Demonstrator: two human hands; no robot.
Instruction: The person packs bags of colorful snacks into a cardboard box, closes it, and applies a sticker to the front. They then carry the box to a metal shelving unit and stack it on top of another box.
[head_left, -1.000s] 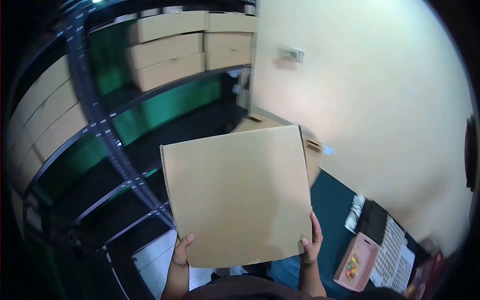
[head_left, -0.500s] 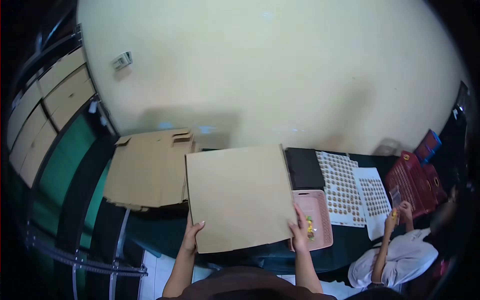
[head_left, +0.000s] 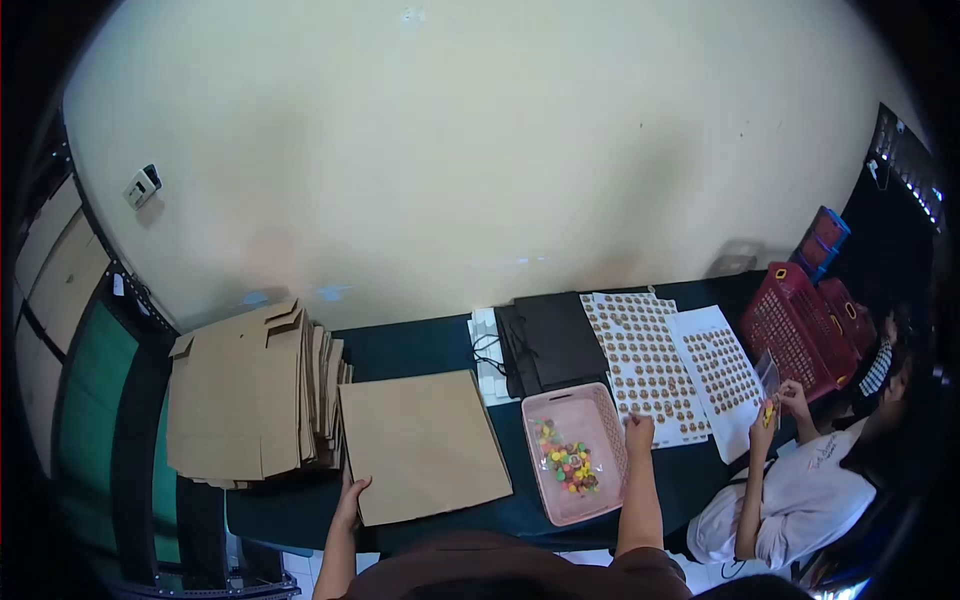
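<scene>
A flat, closed cardboard box (head_left: pixel 425 450) lies slightly tilted on the dark green tabletop, beside a stack of flattened cartons. My left hand (head_left: pixel 350 502) grips its lower left edge, thumb on top. To the right, my right hand (head_left: pixel 638 434) is over the lower left edge of a sheet of round brown stickers (head_left: pixel 645 360), its fingers drawn together. Whatever may be between those fingertips is too small to make out. Between my hands stands a pink plastic basket (head_left: pixel 535 400) with colourful wrapped candies (head_left: pixel 570 460) inside.
Flattened cartons (head_left: pixel 235 400) are piled at the left. Black bags (head_left: pixel 555 345) and a second sticker sheet (head_left: pixel 722 375) lie towards the back. At the right are a maroon basket (head_left: pixel 795 330) and a co-worker (head_left: pixel 785 505) handling a small yellow item.
The box has gone from being held up in both hands to lying on the table, further left. My right hand has let go of it and moved right to the sticker sheet.
</scene>
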